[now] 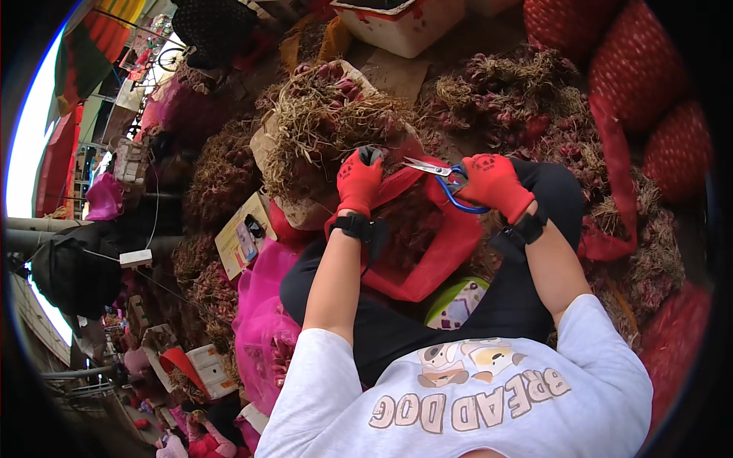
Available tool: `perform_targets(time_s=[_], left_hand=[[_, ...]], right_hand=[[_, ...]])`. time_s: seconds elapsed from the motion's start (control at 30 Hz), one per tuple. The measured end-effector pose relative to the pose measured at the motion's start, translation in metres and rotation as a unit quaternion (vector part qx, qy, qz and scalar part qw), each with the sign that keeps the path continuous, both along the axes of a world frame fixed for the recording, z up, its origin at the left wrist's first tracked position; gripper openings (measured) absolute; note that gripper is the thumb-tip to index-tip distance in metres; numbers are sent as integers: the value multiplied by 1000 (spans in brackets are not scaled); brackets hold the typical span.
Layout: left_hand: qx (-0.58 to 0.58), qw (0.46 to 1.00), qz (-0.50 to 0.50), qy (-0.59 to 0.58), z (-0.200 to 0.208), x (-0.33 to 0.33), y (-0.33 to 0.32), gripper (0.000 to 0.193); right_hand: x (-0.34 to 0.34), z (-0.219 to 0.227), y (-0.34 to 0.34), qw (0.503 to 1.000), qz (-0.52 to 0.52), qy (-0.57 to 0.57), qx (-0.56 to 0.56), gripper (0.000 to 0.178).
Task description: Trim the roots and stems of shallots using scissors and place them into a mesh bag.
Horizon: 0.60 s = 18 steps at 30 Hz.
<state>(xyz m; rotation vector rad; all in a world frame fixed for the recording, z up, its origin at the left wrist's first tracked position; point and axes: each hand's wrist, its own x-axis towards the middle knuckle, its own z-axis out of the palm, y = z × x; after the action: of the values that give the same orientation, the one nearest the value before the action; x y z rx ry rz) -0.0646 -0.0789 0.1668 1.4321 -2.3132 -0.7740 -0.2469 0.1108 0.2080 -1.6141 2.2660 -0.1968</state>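
My right hand, in a red glove, grips a pair of scissors by the blue handles. Their silver blades stand slightly apart and point left, toward my other hand. My left hand wears a red glove with dark fingertips; its fingers are curled closed, and whatever they hold is hidden. Just beyond it rises a heap of small red shallots with dry, straw-coloured stalks, piled in a pale container. Below the hands, a red mesh bag spreads between my legs, with dark shallots showing inside.
More shallots lie heaped at the far right. Full red mesh sacks stand at the right edge. A white foam box is at the top. On the left are a pink mesh bag and a printed card.
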Motion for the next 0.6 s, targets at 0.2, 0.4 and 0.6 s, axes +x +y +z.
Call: perform_targets(time_s=[0.2, 0.4, 0.6], left_hand=[[-168, 953, 58, -244, -35, -48, -1, 96], [-16, 993, 12, 115, -63, -11, -32, 57], [219, 912, -15, 346, -65, 28, -37, 48]], right_hand=[[-12, -3, 3, 997, -50, 14, -63, 45], [-13, -4, 7, 995, -55, -8, -81, 46], [-8, -1, 5, 997, -42, -18, -56, 44]])
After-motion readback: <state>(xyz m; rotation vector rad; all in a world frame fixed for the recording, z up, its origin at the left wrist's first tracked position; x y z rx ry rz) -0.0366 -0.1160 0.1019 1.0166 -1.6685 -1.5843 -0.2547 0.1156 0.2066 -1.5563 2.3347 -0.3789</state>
